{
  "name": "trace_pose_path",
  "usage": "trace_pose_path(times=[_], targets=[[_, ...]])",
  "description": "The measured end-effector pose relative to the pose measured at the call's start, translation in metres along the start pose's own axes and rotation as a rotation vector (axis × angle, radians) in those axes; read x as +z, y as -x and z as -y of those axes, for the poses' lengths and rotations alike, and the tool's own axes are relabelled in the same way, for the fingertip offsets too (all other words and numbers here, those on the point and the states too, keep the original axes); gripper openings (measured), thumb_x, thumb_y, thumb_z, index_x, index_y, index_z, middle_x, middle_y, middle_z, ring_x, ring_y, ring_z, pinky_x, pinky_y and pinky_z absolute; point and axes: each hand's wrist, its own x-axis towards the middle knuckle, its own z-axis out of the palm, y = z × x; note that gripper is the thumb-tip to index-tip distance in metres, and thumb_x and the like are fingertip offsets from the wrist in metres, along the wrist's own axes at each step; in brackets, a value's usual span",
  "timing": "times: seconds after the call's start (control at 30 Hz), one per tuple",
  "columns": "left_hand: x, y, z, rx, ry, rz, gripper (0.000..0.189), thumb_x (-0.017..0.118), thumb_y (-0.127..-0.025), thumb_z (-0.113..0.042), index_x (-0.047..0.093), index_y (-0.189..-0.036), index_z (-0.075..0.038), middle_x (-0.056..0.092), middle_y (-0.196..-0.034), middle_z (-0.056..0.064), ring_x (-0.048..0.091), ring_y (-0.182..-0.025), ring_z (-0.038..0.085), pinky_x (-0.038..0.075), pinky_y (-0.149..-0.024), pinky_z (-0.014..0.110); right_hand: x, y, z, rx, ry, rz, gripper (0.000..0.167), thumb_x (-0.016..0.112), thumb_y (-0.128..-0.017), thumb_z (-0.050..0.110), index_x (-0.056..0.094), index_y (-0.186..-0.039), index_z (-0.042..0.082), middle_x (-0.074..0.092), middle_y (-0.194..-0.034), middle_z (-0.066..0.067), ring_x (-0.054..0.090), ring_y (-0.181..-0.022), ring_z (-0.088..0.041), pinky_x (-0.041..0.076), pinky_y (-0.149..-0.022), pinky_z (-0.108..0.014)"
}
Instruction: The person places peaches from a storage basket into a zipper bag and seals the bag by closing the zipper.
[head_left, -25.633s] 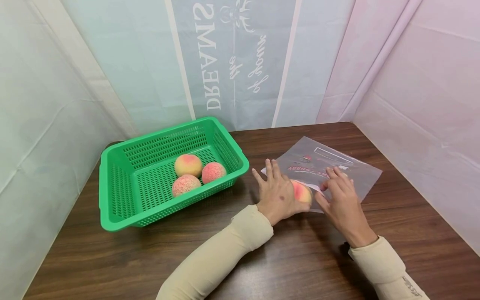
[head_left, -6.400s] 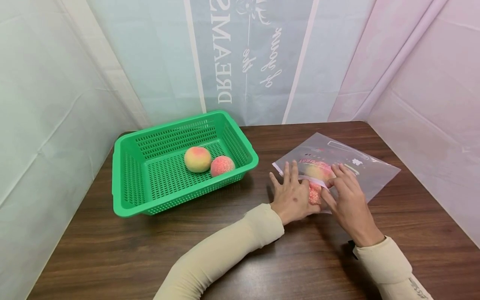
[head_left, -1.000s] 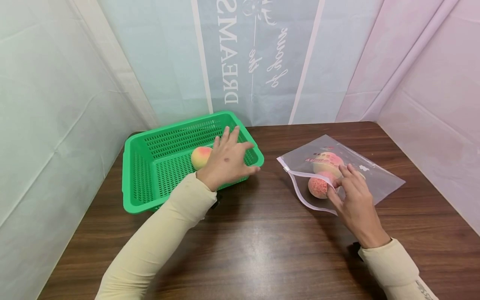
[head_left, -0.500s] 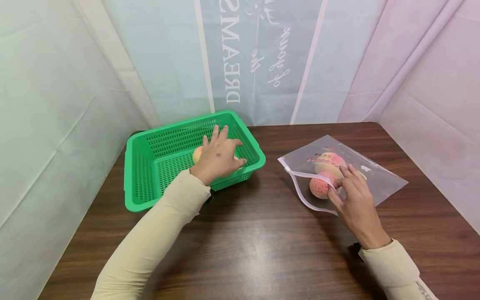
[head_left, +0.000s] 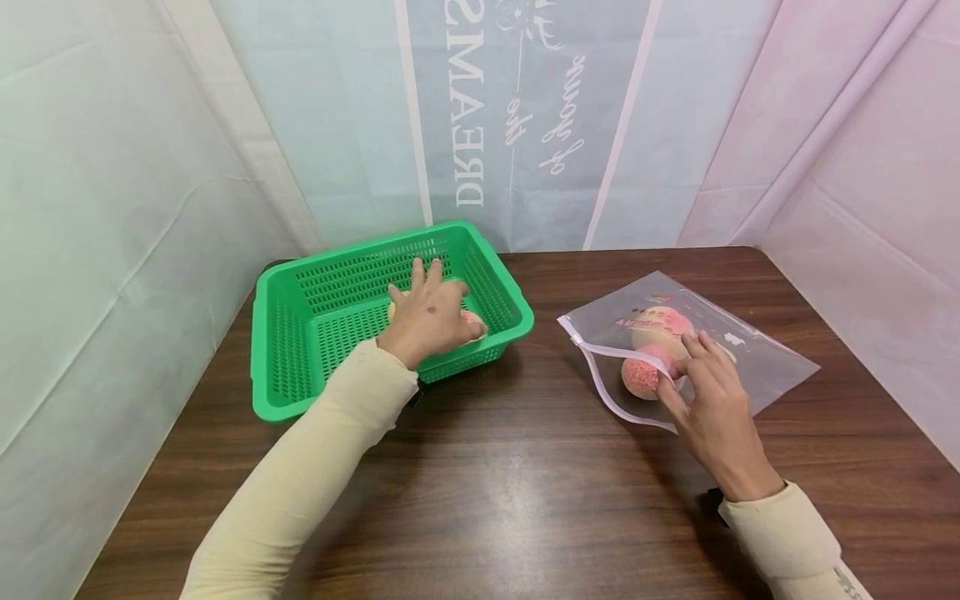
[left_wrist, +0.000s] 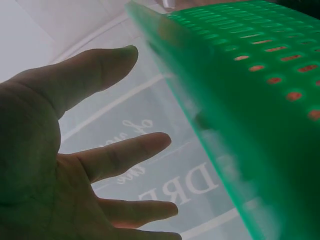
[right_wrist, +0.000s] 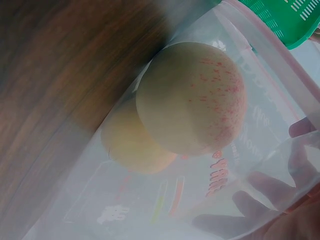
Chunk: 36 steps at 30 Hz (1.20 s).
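Backdrop: pale blue printed cloth (head_left: pixel 525 108), far side, behind table.
Table: dark brown wood-grain table (head_left: pixel 510 500), under everything.
Basket: green rectangular slotted plastic basket (head_left: pixel 272 411), left, set far back on the table.
Bag: clear rectangular plastic zip bag (head_left: pixel 772 362) with red print, lying flat at right, mouth gaping toward near left.
Left hand: left hand (head_left: pixel 427 317) above basket's right part, fingers spread wide, holding nothing that shows; contact with fruit, cannot tell.
Right hand: right hand (head_left: pixel 716 417) at bag's near edge, thumb and fingers pinching upper lip of the mouth, narrow grip.
Fruit in basket: round yellow-and-red peach (head_left: pixel 392 312), mostly hidden by left hand, and round speckled pink peach (head_left: pixel 474 318) to its right, partly behind the thumb.
Fruit in bag: round yellow-pink peach (head_left: pixel 654 317), farther in, and round rough pink peach (head_left: pixel 640 379), near the mouth; right wrist view shows the two touching or overlapping, cannot tell which.
Step in hand: judged as picking a peach from the basket, right hand keeping bag mouth parted; two in bag, two in basket.
Next move: seems to call for left fingers closing round one peach, a lift clear of the basket's rim, then across right to the mouth, right pinch kept firm so the lip doesn't drop.
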Motion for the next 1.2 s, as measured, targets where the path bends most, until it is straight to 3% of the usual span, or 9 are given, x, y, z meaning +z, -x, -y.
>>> trace_pose_path(times=[0.13, 0.3, 0.6, 0.8, 0.93, 1.07, 1.2], targets=[[-0.005, 0.001, -0.003, 0.011, -0.024, 0.008, 0.048, 0.07, -0.088, -0.038, 0.066, -0.129, -0.013, 0.018, -0.161, 0.025, -0.001, -0.149, 0.048, 0.011, -0.103, 0.081, 0.0, 0.001, 0.0, 0.002, -0.001, -0.008, 0.016, 0.07, -0.073, -0.004, 0.055, -0.078, -0.002, 0.062, -0.119, -0.036, 0.053, -0.12, -0.054, 0.034, -0.113, -0.048], [-0.013, 0.001, -0.004, 0.012, -0.107, 0.058, 0.048, 0.072, -0.089, -0.041, 0.066, -0.128, -0.014, 0.021, -0.16, 0.027, 0.0, -0.148, 0.05, 0.01, -0.102, 0.082, -0.001, 0.001, -0.001, -0.004, 0.021, 0.015, 0.013, 0.063, -0.081, 0.006, 0.054, -0.078, -0.004, 0.06, -0.12, -0.037, 0.052, -0.12, -0.055, 0.033, -0.114, -0.046], [-0.017, -0.004, -0.002, 0.017, -0.169, 0.112, 0.033, 0.076, -0.087, -0.041, 0.071, -0.103, -0.014, 0.021, -0.159, 0.03, -0.001, -0.147, 0.052, 0.008, -0.098, 0.085, 0.0, 0.001, 0.0, -0.004, 0.008, -0.016, 0.015, 0.069, -0.073, -0.003, 0.055, -0.079, -0.002, 0.061, -0.119, -0.037, 0.053, -0.119, -0.055, 0.034, -0.112, -0.05], [-0.02, -0.01, 0.001, 0.004, -0.204, 0.155, 0.028, 0.075, -0.086, -0.039, 0.072, -0.102, -0.016, 0.024, -0.159, 0.027, -0.003, -0.148, 0.051, 0.004, -0.096, 0.086, 0.0, 0.002, -0.002, -0.014, 0.034, 0.01, 0.013, 0.061, -0.082, 0.007, 0.055, -0.079, -0.005, 0.06, -0.119, -0.038, 0.052, -0.12, -0.056, 0.034, -0.111, -0.053], [-0.021, -0.014, 0.006, -0.007, -0.222, 0.178, 0.032, 0.074, -0.086, -0.038, 0.072, -0.11, -0.018, 0.024, -0.159, 0.026, -0.003, -0.148, 0.051, 0.002, -0.097, 0.086, 0.0, 0.003, -0.003, -0.013, 0.042, 0.015, 0.016, 0.059, -0.083, 0.01, 0.055, -0.08, -0.005, 0.06, -0.12, -0.039, 0.052, -0.12, -0.056, 0.034, -0.11, -0.055], [-0.018, -0.017, 0.012, -0.023, -0.219, 0.209, 0.052, 0.077, -0.084, -0.04, 0.066, -0.13, -0.018, 0.021, -0.161, 0.025, -0.006, -0.148, 0.05, -0.001, -0.097, 0.086, 0.0, 0.003, -0.002, -0.008, 0.031, 0.006, 0.012, 0.063, -0.08, 0.004, 0.056, -0.08, -0.004, 0.06, -0.121, -0.038, 0.052, -0.12, -0.056, 0.035, -0.11, -0.056], [-0.016, -0.019, 0.015, -0.029, -0.222, 0.241, 0.062, 0.079, -0.083, -0.042, 0.062, -0.137, -0.019, 0.017, -0.162, 0.025, -0.01, -0.148, 0.049, -0.003, -0.097, 0.085, 0.0, 0.003, -0.001, -0.022, 0.037, 0.006, 0.011, 0.065, -0.078, 0.001, 0.055, -0.08, -0.005, 0.06, -0.121, -0.037, 0.052, -0.12, -0.056, 0.035, -0.11, -0.055]])
